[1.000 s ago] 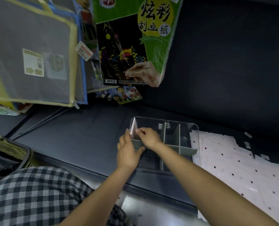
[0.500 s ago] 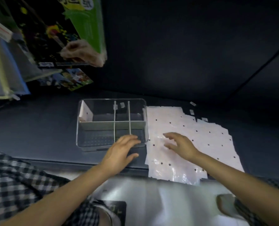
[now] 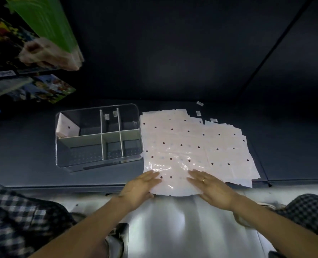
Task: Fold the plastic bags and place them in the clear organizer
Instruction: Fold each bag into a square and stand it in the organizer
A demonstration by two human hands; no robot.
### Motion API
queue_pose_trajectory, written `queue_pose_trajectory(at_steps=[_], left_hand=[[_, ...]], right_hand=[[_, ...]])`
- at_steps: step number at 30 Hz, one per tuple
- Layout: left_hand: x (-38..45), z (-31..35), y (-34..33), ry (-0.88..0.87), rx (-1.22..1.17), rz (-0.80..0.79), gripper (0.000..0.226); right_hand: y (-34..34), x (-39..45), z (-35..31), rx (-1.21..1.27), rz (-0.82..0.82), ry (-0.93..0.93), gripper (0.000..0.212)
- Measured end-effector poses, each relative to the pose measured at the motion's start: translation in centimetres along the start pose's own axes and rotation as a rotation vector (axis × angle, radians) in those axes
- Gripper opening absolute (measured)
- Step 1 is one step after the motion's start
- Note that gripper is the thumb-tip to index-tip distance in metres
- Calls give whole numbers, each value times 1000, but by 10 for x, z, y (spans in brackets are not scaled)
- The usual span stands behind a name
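Stack of white dotted plastic bags [image 3: 195, 146] spread on the dark desk [image 3: 28, 161] center-right of frame, left hand [image 3: 140, 187] and right hand [image 3: 213, 189] flat on its near edge, fingers straight and loosely apart, clear organizer [image 3: 98, 135] just left of the bags, one folded bag [image 3: 67, 127] upright in its far-left compartment

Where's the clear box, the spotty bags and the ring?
organizer [image 3: 98, 163]: head view, front wall.
bags [image 3: 191, 138]: head view, middle of top bag.
ring [image 3: 203, 180]: head view, band on right hand finger.

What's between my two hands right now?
In the head view, the near edge of the top plastic bag, white with dark dots, lies between the left hand and right hand.
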State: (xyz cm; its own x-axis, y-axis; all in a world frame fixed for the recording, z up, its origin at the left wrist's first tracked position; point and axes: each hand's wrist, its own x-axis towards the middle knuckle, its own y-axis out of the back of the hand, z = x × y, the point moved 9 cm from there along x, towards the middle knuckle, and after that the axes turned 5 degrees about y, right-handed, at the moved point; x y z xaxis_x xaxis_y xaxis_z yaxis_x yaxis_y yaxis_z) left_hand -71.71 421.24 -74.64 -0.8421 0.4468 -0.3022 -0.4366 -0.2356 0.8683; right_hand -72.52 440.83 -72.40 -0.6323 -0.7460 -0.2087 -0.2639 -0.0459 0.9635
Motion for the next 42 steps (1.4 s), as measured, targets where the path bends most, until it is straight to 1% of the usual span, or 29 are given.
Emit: queue_pose_trajectory(at_steps=[1,3,6,9,10,11,13,15,16,17,19,21,23,25,26,28,29,31,33,34,35,36,38,40,42], left_hand=[[0,-1,3,6,-20,8,49],[0,-2,11,31,-57,6,35],[2,2,29,49,-133,-42,26],[2,12,56,47,-448,-73,18],[2,15,68,41,-513,-46,17],[2,17,82,36,-530,25,17],[0,16,116,29,-438,293,27],[-3,20,141,20,-343,534,37],[-3,24,145,12,-323,597,39],[0,28,144,-4,-305,623,40],[8,38,132,-60,-238,609,41],[19,45,110,-101,-152,534,42],[31,45,85,-93,-87,415,45],[40,41,60,-72,-30,310,49],[43,38,50,-59,9,268,52],[47,35,37,-50,90,218,54],[49,35,33,-49,138,208,55],[53,37,27,-59,222,189,59],[58,36,15,-61,275,125,63],[60,36,10,-59,304,100,64],[61,37,6,-57,333,82,66],[61,36,3,-54,349,65,68],[59,33,-4,-43,363,26,71],[53,25,-6,-39,386,-1,73],[45,14,-5,-38,386,-17,73]], right_hand=[[1,1,4,78,-20,-26,49],[0,3,15,257,-123,-133,44],[23,16,28,581,-176,-255,24],[48,23,36,922,-259,-310,21],[56,24,40,1022,-256,-315,21],[65,26,45,1114,-226,-320,20],[74,32,62,1231,-104,-374,23],[77,38,83,1230,32,-466,31],[76,41,92,1215,78,-502,31],[75,45,99,1208,111,-531,27],[71,55,112,1221,169,-594,20],[63,65,130,1190,227,-692,26],[55,72,148,1127,292,-795,41],[53,78,160,1025,354,-812,45],[56,80,163,912,377,-801,47],[69,75,157,611,436,-780,53],[77,72,148,479,482,-731,52],[85,73,108,270,529,-501,46],[75,73,53,56,494,-212,42],[62,72,28,-37,445,-88,42],[47,70,8,-99,371,-5,45],[32,68,-3,-135,286,35,50],[10,60,-5,-191,162,24,59],[5,46,9,-218,117,-40,58],[4,27,29,-200,35,-107,61]])
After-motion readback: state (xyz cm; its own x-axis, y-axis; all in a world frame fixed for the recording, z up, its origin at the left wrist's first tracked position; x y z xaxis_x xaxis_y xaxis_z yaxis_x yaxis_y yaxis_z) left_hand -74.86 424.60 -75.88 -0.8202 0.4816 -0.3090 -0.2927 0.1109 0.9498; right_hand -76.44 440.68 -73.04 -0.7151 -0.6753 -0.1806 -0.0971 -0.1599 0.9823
